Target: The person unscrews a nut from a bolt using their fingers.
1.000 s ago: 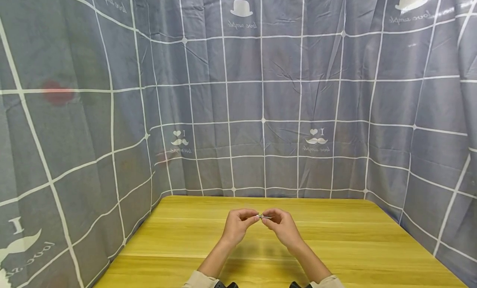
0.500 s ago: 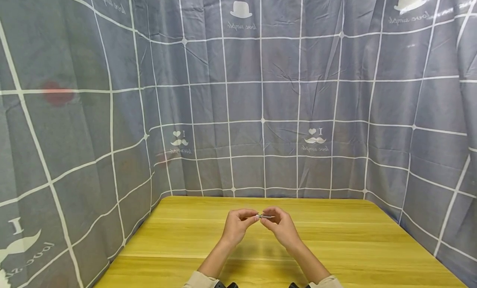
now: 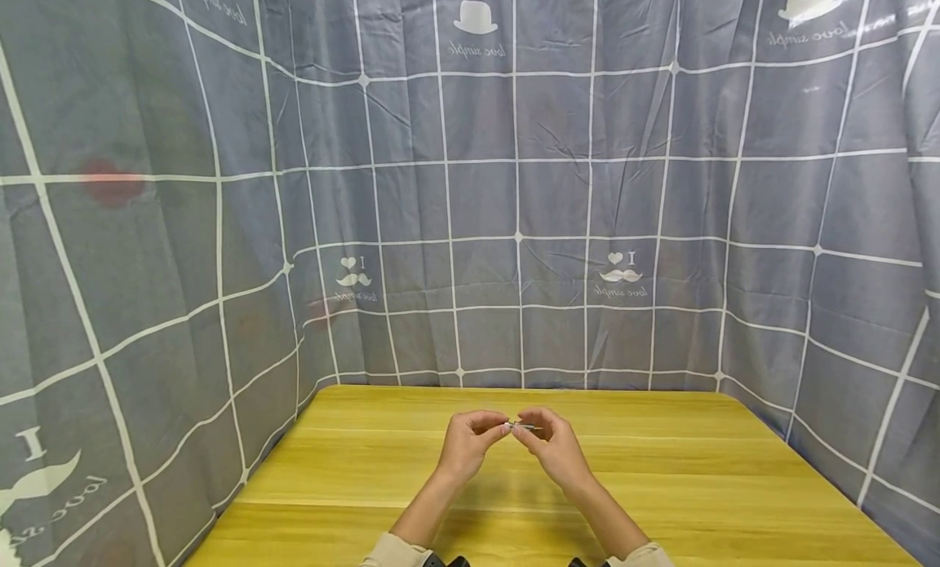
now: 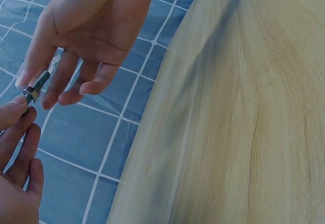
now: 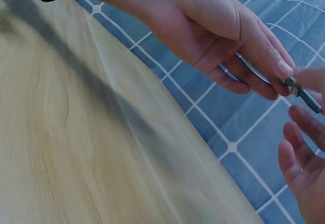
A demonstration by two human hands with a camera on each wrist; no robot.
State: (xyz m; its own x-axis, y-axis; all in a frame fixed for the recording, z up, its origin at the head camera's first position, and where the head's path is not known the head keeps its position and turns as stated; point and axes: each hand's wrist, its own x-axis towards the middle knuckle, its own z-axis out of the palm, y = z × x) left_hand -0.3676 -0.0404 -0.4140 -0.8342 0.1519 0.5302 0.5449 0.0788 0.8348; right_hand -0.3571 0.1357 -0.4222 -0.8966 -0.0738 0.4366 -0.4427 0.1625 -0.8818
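A small metal bolt (image 3: 527,427) with a nut and washer (image 4: 31,93) is held between both hands above the table. The left hand (image 3: 463,446) pinches its near end between thumb and forefinger. Its threaded shank (image 5: 309,100) points away toward the right hand (image 3: 560,449). The right thumb lies against or close beside the nut, while the right forefinger stands a little apart from the bolt. In the left wrist view the remaining fingers of the right hand (image 4: 96,21) are spread loosely. The end gripped by the left hand is hidden by fingertips.
A yellowish wooden table (image 3: 352,485) lies beneath the hands. Grey curtains (image 3: 558,192) with a white grid stand behind it and along both sides. Black straps and light sleeves (image 3: 400,551) show on the wrists.
The right thumb and forefinger have shifted slightly around the bolt and parted, so more of its shank shows. The left hand has stayed in place with its pinch.
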